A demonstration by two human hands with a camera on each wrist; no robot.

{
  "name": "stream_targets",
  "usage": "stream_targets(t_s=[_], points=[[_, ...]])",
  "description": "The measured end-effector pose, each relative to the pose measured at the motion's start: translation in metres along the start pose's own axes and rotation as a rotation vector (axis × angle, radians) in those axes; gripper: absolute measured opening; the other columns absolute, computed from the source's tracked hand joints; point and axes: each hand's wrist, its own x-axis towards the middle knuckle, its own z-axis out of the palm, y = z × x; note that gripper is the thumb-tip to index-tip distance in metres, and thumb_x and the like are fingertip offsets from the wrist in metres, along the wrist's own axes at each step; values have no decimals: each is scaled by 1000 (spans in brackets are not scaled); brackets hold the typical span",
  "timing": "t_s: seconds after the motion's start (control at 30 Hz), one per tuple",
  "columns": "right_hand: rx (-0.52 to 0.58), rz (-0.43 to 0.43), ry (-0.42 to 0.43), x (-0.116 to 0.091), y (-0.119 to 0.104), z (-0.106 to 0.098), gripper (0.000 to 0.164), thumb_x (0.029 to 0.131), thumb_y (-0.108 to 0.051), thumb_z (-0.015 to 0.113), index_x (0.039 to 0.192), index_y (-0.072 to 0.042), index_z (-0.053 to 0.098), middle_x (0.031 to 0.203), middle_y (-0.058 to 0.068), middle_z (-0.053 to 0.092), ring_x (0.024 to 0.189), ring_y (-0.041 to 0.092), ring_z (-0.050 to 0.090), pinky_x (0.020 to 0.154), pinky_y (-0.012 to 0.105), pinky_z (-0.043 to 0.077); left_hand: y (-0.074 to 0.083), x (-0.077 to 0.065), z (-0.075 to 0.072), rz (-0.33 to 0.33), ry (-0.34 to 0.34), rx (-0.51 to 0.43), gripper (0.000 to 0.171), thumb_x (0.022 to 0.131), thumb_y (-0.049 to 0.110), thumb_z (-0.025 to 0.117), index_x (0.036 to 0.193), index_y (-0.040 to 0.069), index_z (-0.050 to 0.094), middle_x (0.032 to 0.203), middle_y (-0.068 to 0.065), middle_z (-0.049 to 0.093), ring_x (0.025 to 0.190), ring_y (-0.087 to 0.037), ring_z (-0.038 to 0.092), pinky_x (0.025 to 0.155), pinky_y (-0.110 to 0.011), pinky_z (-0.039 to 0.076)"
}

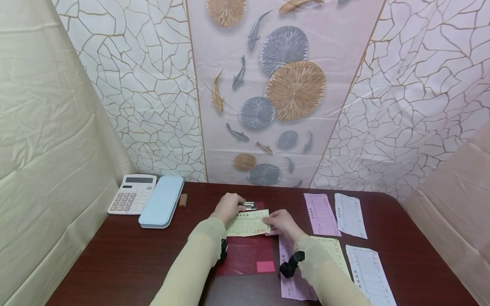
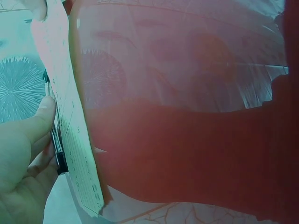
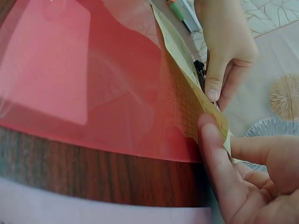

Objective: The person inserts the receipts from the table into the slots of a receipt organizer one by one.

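A red glossy clip folder [image 1: 245, 255] lies on the dark wooden table, with a metal clip [image 1: 250, 205] at its far edge. My left hand [image 1: 227, 206] pinches the clip between thumb and fingers, shown closely in the left wrist view. Over the folder's upper part lies a yellow printed slip [image 1: 248, 224], its far edge right by the clip. At the slip's right end my right hand [image 1: 283, 224] pinches the paper, thumb on one face and fingers on the other. A pink sticker [image 1: 266, 266] marks the folder's near right corner.
At the back left are a white calculator [image 1: 132, 194], a light blue case [image 1: 161, 202] and a small eraser [image 1: 183, 200]. Several slips lie to the right, including a purple one [image 1: 323, 214], a white one [image 1: 350, 215] and another yellow one [image 1: 331, 251].
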Motion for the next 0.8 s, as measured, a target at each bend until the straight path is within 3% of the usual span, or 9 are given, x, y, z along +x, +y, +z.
stream_targets(t_s=[0.37, 0.6, 0.8], points=[[-23, -29, 54, 9, -1, 3, 18, 88, -4, 63, 92, 13, 64, 71, 11, 66, 56, 14, 63, 53, 32, 57, -1, 0, -2, 15, -10, 9, 31, 84, 24, 71, 113, 13, 72, 112, -3, 69, 105, -20, 63, 86, -33, 54], [19, 13, 45, 12, -3, 3, 16, 89, -4, 62, 92, 12, 62, 72, 11, 63, 55, 14, 62, 55, 33, 58, -1, 0, -1, 33, -10, 57, 33, 84, 27, 71, 113, 13, 71, 112, -3, 69, 105, -19, 63, 86, -32, 53], [32, -1, 22, 13, -2, 1, 14, 89, -4, 62, 87, 10, 61, 71, 12, 62, 55, 17, 64, 59, 35, 59, -1, 1, 2, 70, 2, 116, 31, 85, 28, 69, 112, 13, 72, 109, -2, 70, 103, -19, 63, 88, -32, 52]])
